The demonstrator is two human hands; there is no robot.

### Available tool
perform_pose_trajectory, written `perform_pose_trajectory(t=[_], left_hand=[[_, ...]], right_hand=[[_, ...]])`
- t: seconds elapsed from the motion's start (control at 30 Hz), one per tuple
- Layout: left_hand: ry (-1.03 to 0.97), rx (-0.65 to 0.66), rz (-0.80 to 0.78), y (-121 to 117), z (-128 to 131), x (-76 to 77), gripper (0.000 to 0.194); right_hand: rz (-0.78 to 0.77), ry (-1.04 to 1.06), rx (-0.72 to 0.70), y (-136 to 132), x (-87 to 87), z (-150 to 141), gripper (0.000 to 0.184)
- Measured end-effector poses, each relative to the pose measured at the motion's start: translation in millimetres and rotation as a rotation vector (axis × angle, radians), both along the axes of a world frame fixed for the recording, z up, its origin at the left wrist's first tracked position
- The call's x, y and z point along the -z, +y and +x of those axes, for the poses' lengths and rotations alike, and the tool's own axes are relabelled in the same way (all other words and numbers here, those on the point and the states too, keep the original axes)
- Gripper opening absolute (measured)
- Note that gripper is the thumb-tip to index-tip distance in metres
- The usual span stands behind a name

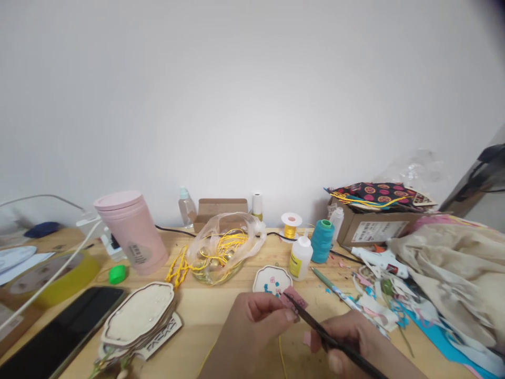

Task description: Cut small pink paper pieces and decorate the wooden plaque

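Note:
My left hand pinches a small pink paper piece between thumb and fingers, low in the middle of the view. My right hand grips a thin dark tool, probably tweezers, whose tip meets the pink piece. Just beyond the hands a small white shaped plaque with blue and pink bits lies on the wooden table.
A glue bottle, teal thread spool, gold wire spool and pen lie behind. A bag of yellow cord, pink cup, stacked plaques and phone sit left. Glue gun, cloth and box sit right.

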State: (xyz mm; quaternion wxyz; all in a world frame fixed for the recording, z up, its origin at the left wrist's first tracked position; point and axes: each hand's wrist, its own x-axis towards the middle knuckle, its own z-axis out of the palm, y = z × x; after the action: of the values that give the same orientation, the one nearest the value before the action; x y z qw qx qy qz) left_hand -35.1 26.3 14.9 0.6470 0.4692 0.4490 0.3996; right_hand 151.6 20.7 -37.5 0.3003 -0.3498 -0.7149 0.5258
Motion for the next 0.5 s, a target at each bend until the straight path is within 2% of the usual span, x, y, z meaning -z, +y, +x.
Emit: perform_pose_trajectory(t=[0.5], left_hand=[[0.103, 0.07, 0.032, 1.2, -5.4, 4.5, 0.009]], right_hand=[[-0.055, -0.081, -0.033, 1.8, -13.4, 5.9, 0.051]])
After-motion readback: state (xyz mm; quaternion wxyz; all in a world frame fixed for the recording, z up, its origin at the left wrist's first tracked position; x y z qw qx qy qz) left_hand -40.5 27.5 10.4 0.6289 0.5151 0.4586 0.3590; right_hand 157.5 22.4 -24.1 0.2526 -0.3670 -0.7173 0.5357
